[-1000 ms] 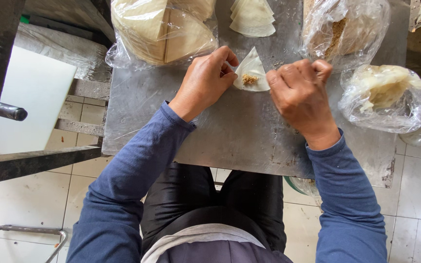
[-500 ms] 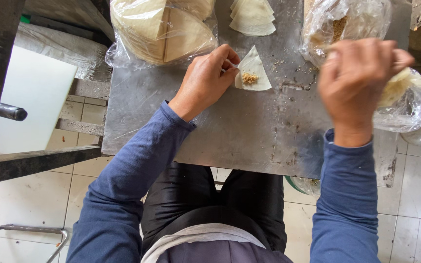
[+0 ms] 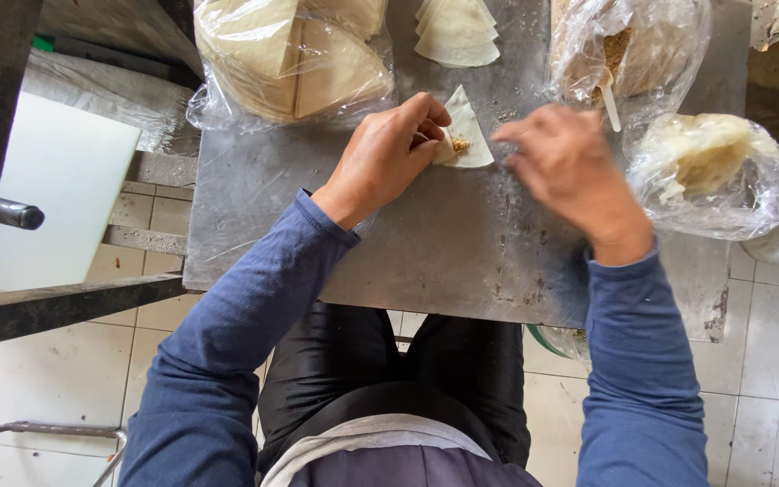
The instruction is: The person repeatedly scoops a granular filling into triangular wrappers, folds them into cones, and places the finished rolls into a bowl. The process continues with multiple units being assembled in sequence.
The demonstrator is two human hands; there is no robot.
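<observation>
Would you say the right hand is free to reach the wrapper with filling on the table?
Probably yes: the right hand hovers beside the wrapper, its near edge uncovered; the left hand only pins the far side.

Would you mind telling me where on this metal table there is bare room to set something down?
The metal table is bare along its near edge, between the left hand and right hand, below the filled wrapper. The far side is crowded: wrapper bag, wrapper stack, filling bag, dough bag.
</observation>
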